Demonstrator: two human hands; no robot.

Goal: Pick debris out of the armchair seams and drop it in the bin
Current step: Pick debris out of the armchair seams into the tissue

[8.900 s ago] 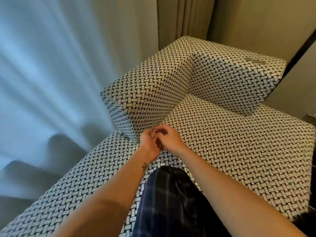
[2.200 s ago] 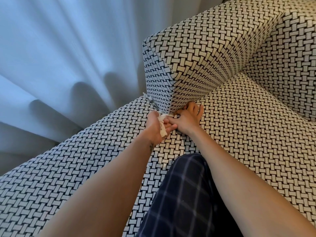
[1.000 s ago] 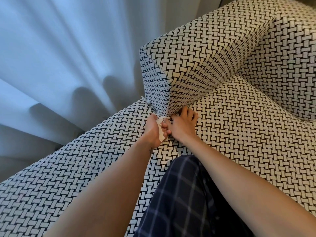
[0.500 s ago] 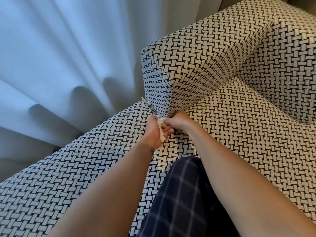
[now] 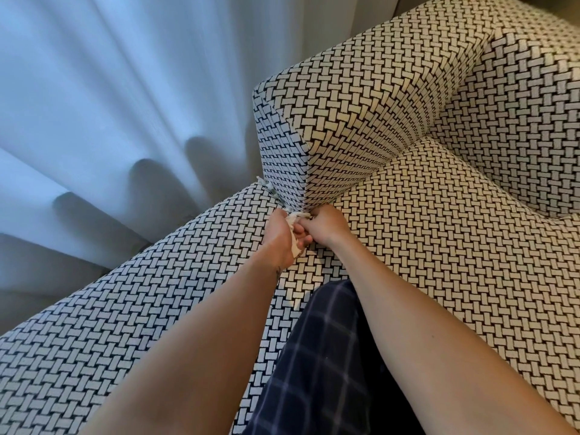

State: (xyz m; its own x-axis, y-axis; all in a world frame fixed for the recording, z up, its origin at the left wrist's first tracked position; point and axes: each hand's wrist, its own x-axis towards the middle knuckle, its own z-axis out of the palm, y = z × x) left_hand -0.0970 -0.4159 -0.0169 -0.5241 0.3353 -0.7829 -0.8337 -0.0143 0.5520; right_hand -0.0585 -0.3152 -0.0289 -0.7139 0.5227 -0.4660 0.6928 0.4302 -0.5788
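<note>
Curled since its earlier spread, right hand [image 5: 326, 227] is pinching the paper scrap [image 5: 293, 226] at the armrest seam [image 5: 354, 191] — left hand [image 5: 279, 238] is gripping its tail. Soft, tearable — probably needing a hold close to the seam.

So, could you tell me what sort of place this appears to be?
Probably a home living room or bedroom: a woven-fabric armchair beside a long sheer curtain, and the person wears checked trousers.
</note>
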